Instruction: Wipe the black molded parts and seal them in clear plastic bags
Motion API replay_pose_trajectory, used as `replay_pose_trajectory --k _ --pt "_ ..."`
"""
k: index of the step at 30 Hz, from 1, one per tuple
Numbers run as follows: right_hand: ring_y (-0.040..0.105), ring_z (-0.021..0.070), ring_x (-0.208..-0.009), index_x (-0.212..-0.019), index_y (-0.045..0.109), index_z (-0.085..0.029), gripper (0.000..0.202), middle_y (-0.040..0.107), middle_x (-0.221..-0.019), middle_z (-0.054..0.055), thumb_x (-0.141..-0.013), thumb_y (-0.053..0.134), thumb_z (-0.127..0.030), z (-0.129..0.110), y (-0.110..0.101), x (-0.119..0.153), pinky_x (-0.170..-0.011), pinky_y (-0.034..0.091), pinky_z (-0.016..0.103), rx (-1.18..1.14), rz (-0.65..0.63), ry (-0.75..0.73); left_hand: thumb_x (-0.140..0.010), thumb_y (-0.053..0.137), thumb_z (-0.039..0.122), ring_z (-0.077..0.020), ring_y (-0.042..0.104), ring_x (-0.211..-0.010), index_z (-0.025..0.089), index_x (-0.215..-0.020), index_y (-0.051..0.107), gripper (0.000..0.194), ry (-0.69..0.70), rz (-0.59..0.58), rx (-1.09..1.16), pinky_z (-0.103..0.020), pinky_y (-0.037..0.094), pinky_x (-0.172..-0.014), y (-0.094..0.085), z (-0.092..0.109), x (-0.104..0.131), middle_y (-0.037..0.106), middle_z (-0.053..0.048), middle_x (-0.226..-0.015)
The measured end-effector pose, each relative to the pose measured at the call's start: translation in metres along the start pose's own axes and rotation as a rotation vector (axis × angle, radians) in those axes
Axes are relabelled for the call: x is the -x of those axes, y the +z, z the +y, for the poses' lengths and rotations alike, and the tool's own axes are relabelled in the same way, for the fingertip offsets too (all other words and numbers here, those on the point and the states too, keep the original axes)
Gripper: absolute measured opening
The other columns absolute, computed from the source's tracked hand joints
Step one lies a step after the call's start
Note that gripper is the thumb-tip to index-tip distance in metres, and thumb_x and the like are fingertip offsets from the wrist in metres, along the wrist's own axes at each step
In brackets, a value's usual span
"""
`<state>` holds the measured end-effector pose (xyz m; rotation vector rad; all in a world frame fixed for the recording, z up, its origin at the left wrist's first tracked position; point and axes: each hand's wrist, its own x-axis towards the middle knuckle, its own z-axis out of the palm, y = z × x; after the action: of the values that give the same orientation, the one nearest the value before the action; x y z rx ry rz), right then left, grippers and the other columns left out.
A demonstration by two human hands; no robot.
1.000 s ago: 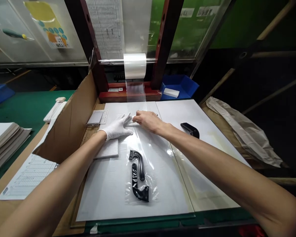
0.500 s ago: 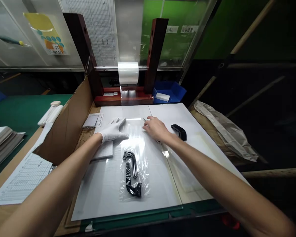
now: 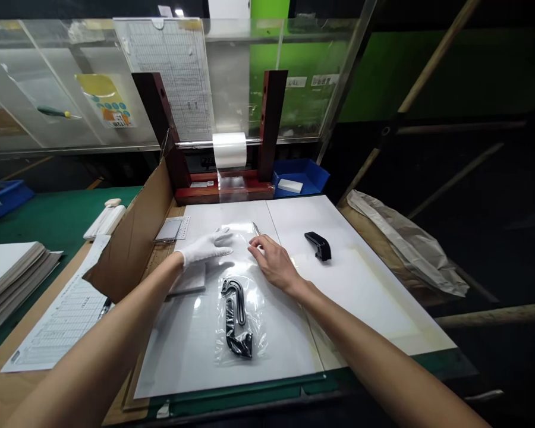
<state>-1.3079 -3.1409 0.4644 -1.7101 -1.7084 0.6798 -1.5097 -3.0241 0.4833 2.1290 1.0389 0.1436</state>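
Note:
A white glove covers my left hand (image 3: 205, 246), its bare fingertips hidden; the fingers are apart, palm down by the upper end of a clear plastic bag (image 3: 261, 339). Two black curved parts lie inside the bag: a slim hooked one (image 3: 241, 303) and a glossy one (image 3: 232, 333) with a broader foot. Beside the bag's upper right is my bare right hand (image 3: 271, 261), fingers curled around a slim, pointed metal tool (image 3: 255, 228) whose tip sticks out past them. The tool's rest is hidden. Another black curved part (image 3: 318, 245) sits on the white sheet to the right.
Behind stands a clear film roll (image 3: 230, 150) on a dark red wooden stand (image 3: 273, 125), with a blue bin (image 3: 310, 176) beside it. A cardboard wall (image 3: 134, 238) borders the left, beyond it printed sheets (image 3: 56, 321) and a paper stack (image 3: 13, 273). White blocks (image 3: 189, 279) lie under my left wrist.
My view has tilted up a little. The right hand has drawn slightly nearer to me, its fingers more curled. The left hand stays spread close to its former place; the bagged parts lie as before.

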Motion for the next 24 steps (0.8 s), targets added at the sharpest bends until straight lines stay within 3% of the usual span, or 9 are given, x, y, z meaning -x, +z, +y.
replay_pose_trajectory --k 4,6,8,12,15,20,22,24 --pt "0.069 0.0191 -0.105 -0.127 0.045 -0.022 0.028 0.069 -0.119 0.008 -0.108 0.035 -0.04 -0.01 0.001 0.024 -0.085 0.06 0.036 -0.135 0.078 -0.002 -0.099 0.054 0.048 -0.0252 0.071 -0.111 0.017 -0.119 0.071 0.041 -0.028 -0.066 0.16 -0.048 0.055 -0.102 -0.001 0.015 0.035 0.075 -0.01 -0.12" --pt "0.067 0.0204 -0.114 -0.143 0.033 -0.024 0.044 0.067 -0.124 0.008 -0.105 0.046 -0.042 -0.015 0.0 0.039 -0.091 0.061 0.039 -0.171 0.07 -0.058 -0.1 0.05 0.049 -0.0256 0.074 -0.104 0.017 -0.118 0.073 0.044 -0.033 -0.03 0.192 -0.043 0.059 -0.096 0.005 0.018 0.057 0.078 -0.009 -0.112" --pt "0.067 0.0218 -0.111 -0.147 0.031 -0.027 0.054 0.067 -0.122 0.008 -0.101 0.056 -0.038 -0.018 -0.002 0.053 -0.089 0.062 0.042 -0.172 0.047 -0.141 -0.099 0.051 0.047 -0.0254 0.074 -0.104 0.017 -0.117 0.074 0.042 0.004 0.025 0.192 -0.039 0.06 -0.095 0.015 0.02 0.078 0.078 -0.008 -0.113" --pt "0.065 0.021 -0.101 -0.121 0.057 -0.024 0.026 0.065 -0.112 0.007 -0.096 0.058 -0.018 -0.021 -0.002 0.078 -0.081 0.062 0.039 -0.109 -0.021 -0.348 -0.096 0.059 0.03 -0.0208 0.068 -0.117 0.026 -0.121 0.072 0.029 0.209 0.072 0.118 -0.04 0.051 -0.109 0.037 0.028 0.112 0.073 -0.004 -0.126" --pt "0.061 0.0224 -0.109 -0.107 0.062 -0.021 0.022 0.065 -0.113 0.008 -0.09 0.059 -0.007 -0.021 -0.002 0.099 -0.089 0.058 0.041 -0.042 -0.078 -0.48 -0.099 0.052 0.021 -0.0206 0.064 -0.119 0.031 -0.124 0.07 0.032 0.334 0.067 0.037 -0.043 0.051 -0.108 0.052 0.037 0.134 0.071 -0.004 -0.127" --pt "0.062 0.0208 -0.105 -0.095 0.065 -0.02 0.022 0.069 -0.106 0.006 -0.085 0.057 -0.002 -0.016 -0.002 0.127 -0.089 0.056 0.037 0.031 -0.143 -0.557 -0.101 0.05 0.016 -0.0205 0.057 -0.132 0.025 -0.14 0.056 0.041 0.395 0.114 -0.175 -0.041 0.05 -0.111 0.076 0.04 0.18 0.063 -0.009 -0.142" --pt "0.064 0.018 -0.092 -0.086 0.065 -0.02 0.021 0.071 -0.095 0.003 -0.083 0.057 -0.001 -0.016 -0.002 0.131 -0.083 0.056 0.034 0.037 -0.134 -0.537 -0.1 0.054 0.02 -0.0202 0.066 -0.12 0.024 -0.128 0.063 0.03 0.382 0.193 -0.231 -0.036 0.057 -0.101 0.081 0.038 0.198 0.07 -0.008 -0.132" --pt "0.065 0.0165 -0.081 -0.08 0.064 -0.02 0.023 0.071 -0.082 0.001 -0.083 0.054 0.0 -0.018 0.001 0.128 -0.076 0.056 0.032 0.047 -0.088 -0.472 -0.099 0.056 0.023 -0.0187 0.074 -0.092 0.025 -0.102 0.07 0.015 0.333 0.259 -0.224 -0.031 0.062 -0.081 0.082 0.038 0.206 0.078 -0.003 -0.106"
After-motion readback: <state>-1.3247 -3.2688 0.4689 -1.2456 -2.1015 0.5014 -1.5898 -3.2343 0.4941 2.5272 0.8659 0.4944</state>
